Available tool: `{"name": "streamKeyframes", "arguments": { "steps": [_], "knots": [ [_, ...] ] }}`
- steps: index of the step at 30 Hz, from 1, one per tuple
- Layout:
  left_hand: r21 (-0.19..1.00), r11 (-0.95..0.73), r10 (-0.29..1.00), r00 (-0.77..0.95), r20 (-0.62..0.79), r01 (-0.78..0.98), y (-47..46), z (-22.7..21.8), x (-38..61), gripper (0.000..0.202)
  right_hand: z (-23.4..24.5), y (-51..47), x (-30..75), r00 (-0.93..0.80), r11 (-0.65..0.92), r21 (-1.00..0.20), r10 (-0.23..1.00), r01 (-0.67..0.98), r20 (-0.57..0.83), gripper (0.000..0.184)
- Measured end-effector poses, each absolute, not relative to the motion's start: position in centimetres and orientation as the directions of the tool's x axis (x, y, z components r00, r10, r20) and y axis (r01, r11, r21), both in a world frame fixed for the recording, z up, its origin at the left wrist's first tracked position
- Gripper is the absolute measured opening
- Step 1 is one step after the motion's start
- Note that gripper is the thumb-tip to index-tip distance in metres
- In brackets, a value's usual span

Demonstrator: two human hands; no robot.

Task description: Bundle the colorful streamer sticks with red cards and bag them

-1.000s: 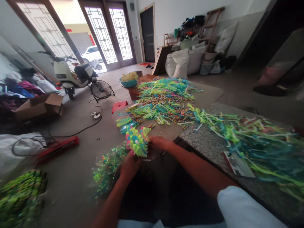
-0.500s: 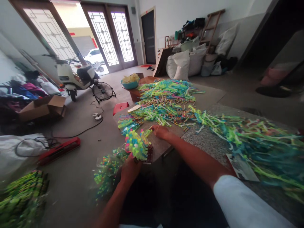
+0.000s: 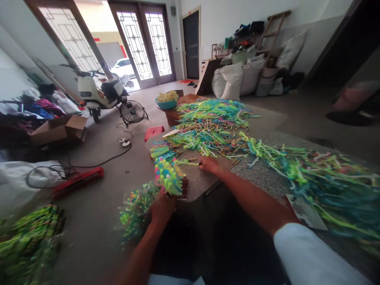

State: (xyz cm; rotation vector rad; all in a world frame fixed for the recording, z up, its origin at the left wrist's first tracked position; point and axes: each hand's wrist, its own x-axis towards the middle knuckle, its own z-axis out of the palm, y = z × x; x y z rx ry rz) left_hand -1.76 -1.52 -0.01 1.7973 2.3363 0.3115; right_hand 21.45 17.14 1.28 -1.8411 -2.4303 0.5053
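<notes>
My left hand point(image 3: 162, 206) is closed around the lower end of a thick bundle of yellow-green, blue and pink strips point(image 3: 168, 176), held upright at the table's near edge. My right hand point(image 3: 210, 164) is just above the tabletop, its fingers pinching the end of one thin piece with a yellow-green strip point(image 3: 190, 162) that stretches left toward the bundle. A dark red patterned object point(image 3: 184, 189) lies beside the bundle, partly covered by it. Beyond my hands, a large heap of similar strips with beaded-looking sticks point(image 3: 213, 111) covers the table.
More strips point(image 3: 320, 170) spread across the speckled surface on the right, near a printed card point(image 3: 305, 213). A clear bag of colourful pieces point(image 3: 138, 211) is left of my left hand. A blue basin point(image 3: 166, 103), red stool point(image 3: 153, 132), fan point(image 3: 132, 112) and scooter point(image 3: 96, 93) stand farther off.
My right hand has moved slightly right, away from the bundle, and more of the pinched piece shows between them. My left hand still grips the bundle. The whole view has shifted a little.
</notes>
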Motion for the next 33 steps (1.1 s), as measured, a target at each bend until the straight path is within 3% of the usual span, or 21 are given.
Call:
{"name": "streamKeyframes", "arguments": {
  "steps": [3,7,13,19,25,30,33],
  "knots": [
    [0.349,0.253,0.961,-0.276,0.015,0.902,-1.5,-0.3,-1.8,0.030,0.5,15.7,21.8,-0.231,0.142,-0.450,0.961,0.882,-0.150,0.027],
    [0.481,0.204,0.966,-0.256,0.044,0.853,-1.4,-0.6,-2.0,0.026,-1.1,13.0,20.7,-0.257,0.092,-0.710,0.958,0.698,-0.128,0.016],
    [0.537,0.177,0.967,-0.248,0.063,0.825,-1.3,-1.2,-2.3,0.026,-2.8,10.4,18.6,-0.361,0.152,-0.867,0.932,0.475,-0.034,0.012],
    [0.552,0.163,0.973,-0.227,0.049,0.818,-1.3,-1.2,-2.5,0.027,-2.8,10.2,18.2,-0.382,0.272,-0.795,0.923,0.543,0.055,0.022],
    [0.555,0.132,0.975,-0.207,0.075,0.821,-1.2,-1.4,-2.6,0.028,-1.4,9.7,17.8,-0.448,0.398,-0.536,0.893,0.744,0.042,0.032],
    [0.536,0.117,0.978,-0.190,0.083,0.836,-1.2,-1.5,-2.7,0.024,0.1,9.6,17.0,-0.520,0.473,-0.354,0.853,0.806,-0.045,0.045],
    [0.558,0.101,0.981,-0.176,0.082,0.824,-1.2,-1.4,-2.7,0.023,1.0,9.6,16.7,-0.553,0.513,-0.305,0.832,0.803,-0.057,0.043]
  ]
}}
